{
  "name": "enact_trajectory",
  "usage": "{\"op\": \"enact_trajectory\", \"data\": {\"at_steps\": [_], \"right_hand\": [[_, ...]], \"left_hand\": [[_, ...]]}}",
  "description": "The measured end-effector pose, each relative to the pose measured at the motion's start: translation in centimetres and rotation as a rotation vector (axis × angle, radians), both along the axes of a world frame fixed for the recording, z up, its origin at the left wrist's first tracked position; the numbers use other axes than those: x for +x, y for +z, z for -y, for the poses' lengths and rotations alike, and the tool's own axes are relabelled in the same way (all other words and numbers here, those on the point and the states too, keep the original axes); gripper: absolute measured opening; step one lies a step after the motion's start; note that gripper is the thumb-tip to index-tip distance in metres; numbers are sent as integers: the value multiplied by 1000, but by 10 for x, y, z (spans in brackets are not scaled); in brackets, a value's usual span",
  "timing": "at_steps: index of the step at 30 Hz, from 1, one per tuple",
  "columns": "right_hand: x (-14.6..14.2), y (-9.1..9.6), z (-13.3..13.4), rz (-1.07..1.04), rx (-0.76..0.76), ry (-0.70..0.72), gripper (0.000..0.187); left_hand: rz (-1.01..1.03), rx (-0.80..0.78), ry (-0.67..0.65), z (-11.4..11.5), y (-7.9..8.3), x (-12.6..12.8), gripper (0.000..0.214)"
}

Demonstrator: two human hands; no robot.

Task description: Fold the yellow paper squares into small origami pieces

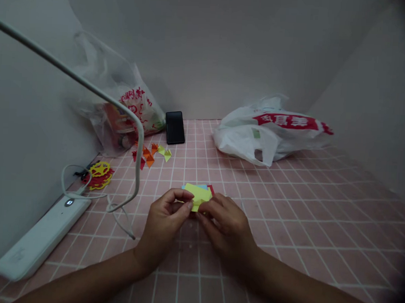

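Note:
A small yellow sheet of paper is pinched between both hands in the middle of the view. My left hand is closed, thumb and forefinger at the paper's near left side. My right hand grips the near right side, its fingertips bent over the edge. Behind the yellow paper, bits of blue and red paper show, largely covered. Several small folded paper pieces in red, orange and yellow lie farther back to the left.
A black phone lies at the back. Plastic bags stand at the back left and back right. On the left are a white power strip, a looping white cable and yellow and red cut-out shapes.

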State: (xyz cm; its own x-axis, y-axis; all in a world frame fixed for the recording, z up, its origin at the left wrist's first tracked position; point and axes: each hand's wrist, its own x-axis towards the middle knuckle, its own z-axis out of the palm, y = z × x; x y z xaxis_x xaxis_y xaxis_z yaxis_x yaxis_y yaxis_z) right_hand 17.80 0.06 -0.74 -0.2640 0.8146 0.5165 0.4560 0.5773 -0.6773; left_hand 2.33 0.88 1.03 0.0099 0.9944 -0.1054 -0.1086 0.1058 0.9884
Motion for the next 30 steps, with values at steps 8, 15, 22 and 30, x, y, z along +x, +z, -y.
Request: {"op": "enact_trajectory", "data": {"at_steps": [8,15,22,30], "right_hand": [[-3,3,1,-282,-255,-67,13],[-5,4,1,-459,-517,-92,10],[-4,7,-1,-440,-535,-123,13],[-5,2,-3,-504,-563,-112,13]], "left_hand": [[51,-1,-9,2,-4,1,12],[23,12,-9,3,-8,3,12],[51,-3,-59,4,-8,4,15],[24,11,-30,4,-7,6,19]]}}
